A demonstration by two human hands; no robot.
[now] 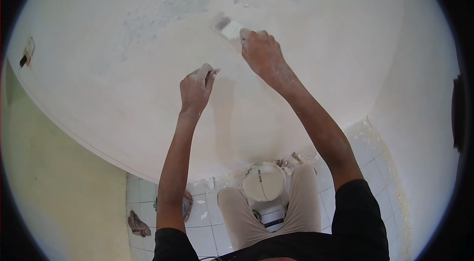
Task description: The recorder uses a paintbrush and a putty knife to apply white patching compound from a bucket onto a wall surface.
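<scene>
My right hand point(261, 54), dusty with white powder, grips a flat scraper point(228, 28) whose pale blade lies against the white wall point(321, 44), near patchy grey marks at the top. My left hand point(197, 88) is closed a little lower and to the left, in front of the same wall, with powdered fingertips pinched on something small and pale that I cannot make out. Whether it touches the wall is unclear. The right hand's fingers hide the scraper's handle.
An electrical fitting point(27, 53) is at the far left. Below, a round dusty container point(263, 182) sits between my knees on tiled floor point(197, 214) with rubble along the wall's foot. A brown cloth point(138, 224) lies lower left. Side walls rise at both sides.
</scene>
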